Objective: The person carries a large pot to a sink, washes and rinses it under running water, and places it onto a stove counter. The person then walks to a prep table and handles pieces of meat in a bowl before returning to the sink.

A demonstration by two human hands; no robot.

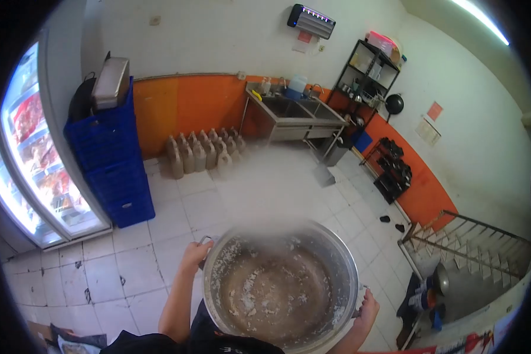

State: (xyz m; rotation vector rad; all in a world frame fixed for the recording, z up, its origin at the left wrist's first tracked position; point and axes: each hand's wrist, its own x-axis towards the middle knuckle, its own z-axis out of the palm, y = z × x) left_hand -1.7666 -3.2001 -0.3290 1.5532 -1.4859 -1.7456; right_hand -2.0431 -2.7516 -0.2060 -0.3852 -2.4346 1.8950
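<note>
A large metal cooking pot (340, 265) is held in front of my body, its open top facing me. White bits of residue, looking like rice, cling to its inner wall and brownish bottom (298, 286). My left hand (196, 255) is closed around the loop handle (205, 241) on the pot's left side. On the opposite side, my right hand (367, 311) grips the other handle, partly hidden by the fingers. A whitish blur covers the pot's far rim and part of the floor beyond.
A steel double sink (301, 121) stands against the far wall, with several jugs (199, 154) on the floor left of it. Blue crates (121, 194) and a lit glass-door fridge (47, 159) are at left. Stairs with a railing (472, 245) and a black shelf rack (366, 74) are at right.
</note>
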